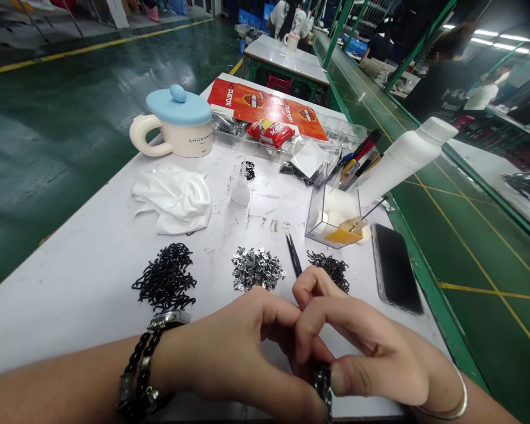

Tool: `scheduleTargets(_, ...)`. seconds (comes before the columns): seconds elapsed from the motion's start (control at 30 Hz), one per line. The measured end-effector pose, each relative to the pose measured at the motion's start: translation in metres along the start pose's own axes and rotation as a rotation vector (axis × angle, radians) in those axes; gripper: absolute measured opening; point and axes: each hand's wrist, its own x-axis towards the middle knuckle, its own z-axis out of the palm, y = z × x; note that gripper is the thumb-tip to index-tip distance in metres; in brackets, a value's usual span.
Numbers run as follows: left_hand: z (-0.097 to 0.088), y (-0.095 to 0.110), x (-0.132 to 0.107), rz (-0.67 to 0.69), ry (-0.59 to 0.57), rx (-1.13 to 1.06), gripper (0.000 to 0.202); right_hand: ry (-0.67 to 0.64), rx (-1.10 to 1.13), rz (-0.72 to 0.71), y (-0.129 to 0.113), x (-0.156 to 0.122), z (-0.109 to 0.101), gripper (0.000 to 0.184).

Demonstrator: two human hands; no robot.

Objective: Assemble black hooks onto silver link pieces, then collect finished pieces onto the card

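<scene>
1. Fingers of my left hand [265, 318] and right hand [362, 347] pinch close together at the near edge of the tabletop [70, 318], the grip narrow and shut around a small dark piece [322, 383]. Its exact form is hidden by my fingers and blurred at the bottom of the frame.
2. Black looped pieces [165, 277] lie in a heap ahead of my left hand, with a heap of silver metal pieces [257, 268] to their right and a smaller black heap [331, 270] just beyond my right hand.
3. Black tweezers [294, 253] rest between the silver heap and the smaller black heap, while a smartphone [396, 268] lies face up to the right.
4. Beaded bracelets [141, 371] and a wristwatch [168, 318] circle my left wrist; a metal bangle [450, 400] circles my right.
5. Farther up the tabletop stand a clear acrylic box [333, 206], a white squeeze bottle [401, 159] tilted across it, and a cream mug with a blue lid [174, 121]. A white cloth [172, 197] lies crumpled beside the mug, and an orange printed card [265, 106] lies beyond.
6. Co-worker [441, 76] stands in a dark shirt at upper right, well apart from my hands.
</scene>
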Motion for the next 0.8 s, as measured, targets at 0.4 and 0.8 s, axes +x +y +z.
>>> scheduleTargets(0.4,0.005,-0.003,-0.002,-0.043,0.033,0.0,0.025,-0.023,-0.058,-0.048,0.001,0.001,-0.001,0.026)
scheduleTargets(0.8,0.005,-0.005,0.003,-0.024,-0.031,-0.438,0.019,0.033,-0.156,-0.129,0.007,-0.004,-0.004,0.032)
